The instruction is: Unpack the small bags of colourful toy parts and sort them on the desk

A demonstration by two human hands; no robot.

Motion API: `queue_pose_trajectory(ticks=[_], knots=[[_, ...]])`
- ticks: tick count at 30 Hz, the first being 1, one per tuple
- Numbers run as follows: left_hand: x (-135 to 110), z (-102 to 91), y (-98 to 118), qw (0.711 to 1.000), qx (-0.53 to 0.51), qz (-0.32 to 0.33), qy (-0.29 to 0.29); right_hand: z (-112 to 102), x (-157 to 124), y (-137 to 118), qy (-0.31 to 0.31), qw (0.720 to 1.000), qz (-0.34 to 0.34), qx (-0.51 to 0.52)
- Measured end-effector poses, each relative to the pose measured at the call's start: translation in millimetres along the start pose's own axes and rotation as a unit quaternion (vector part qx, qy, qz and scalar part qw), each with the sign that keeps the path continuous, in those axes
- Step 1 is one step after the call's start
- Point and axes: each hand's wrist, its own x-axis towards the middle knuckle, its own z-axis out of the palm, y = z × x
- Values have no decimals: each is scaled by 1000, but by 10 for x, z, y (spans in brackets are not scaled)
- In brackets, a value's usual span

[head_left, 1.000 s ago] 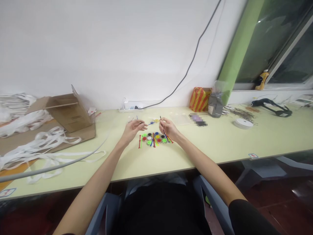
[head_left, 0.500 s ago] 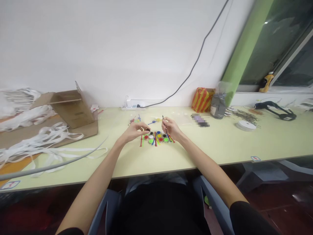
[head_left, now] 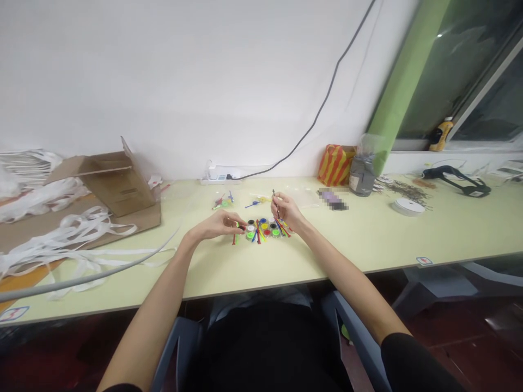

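Several small round discs in red, green, white, yellow, blue and black lie grouped on the table, among them a yellow disc [head_left: 265,226] and a green disc [head_left: 250,236]. Thin coloured plastic sticks lie between and beside them, such as a red stick [head_left: 258,231]. At the group's left edge, my left hand [head_left: 216,225] pinches a small black disc [head_left: 241,228], low over the spot of a red disc. My right hand [head_left: 287,211] is closed around a thin black stick [head_left: 273,194], held upright above the right end of the group.
Small piles of coloured pieces [head_left: 224,201] lie behind the discs. White ribbon [head_left: 81,234] and a cardboard box [head_left: 108,185] are at left, near a grey cable [head_left: 102,279]. A striped bag [head_left: 335,164], a grey bag [head_left: 363,175] and a white roll [head_left: 408,207] stand right.
My left hand has moved down and slightly left, bringing the black disc down to the red disc's spot. My right hand stays nearly in place with the black stick.
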Motion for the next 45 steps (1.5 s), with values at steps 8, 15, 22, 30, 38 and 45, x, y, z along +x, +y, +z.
queue_pose_trajectory(ticks=[8,15,22,30,38,45], knots=[[21,-3,-95,999,23,19,-13,-17,10,-22,13,1000,1,-4],[43,12,-105,997,66,24,-27,-31,22,-26,6,1000,-6,-3],[51,33,-154,999,36,2,-29,-23,20,-40,10,1000,-5,-8],[39,71,-73,999,-1,-38,-27,-22,18,-57,18,1000,-1,-10],[63,73,-117,999,40,15,-17,-21,8,-58,12,1000,-10,-9],[62,73,-118,999,24,6,-25,-12,12,-72,14,1000,-7,-9]])
